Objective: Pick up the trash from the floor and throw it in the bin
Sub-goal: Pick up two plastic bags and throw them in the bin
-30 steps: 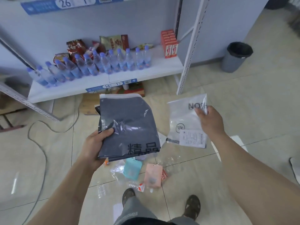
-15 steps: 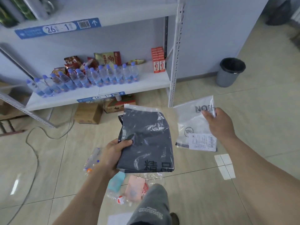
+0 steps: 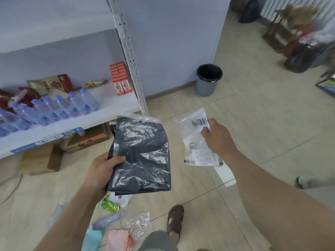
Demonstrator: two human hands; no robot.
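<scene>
The bin (image 3: 208, 79) now sits nearer and more central than half a second ago, so the person has turned and stepped toward it. The left hand (image 3: 101, 171) holds the dark plastic bag (image 3: 142, 154), thumb clamped over its edge, well short of the bin. The right hand (image 3: 217, 137) pinches the clear bag (image 3: 194, 142) by its top corner, also short of the bin. More wrappers (image 3: 116, 230) lie on the floor (image 3: 262, 124) far from the bin, so further trips remain

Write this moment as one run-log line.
left hand: grips dark bag | right hand: pinches clear bag | bin: ahead, apart | floor: litter remains
</scene>
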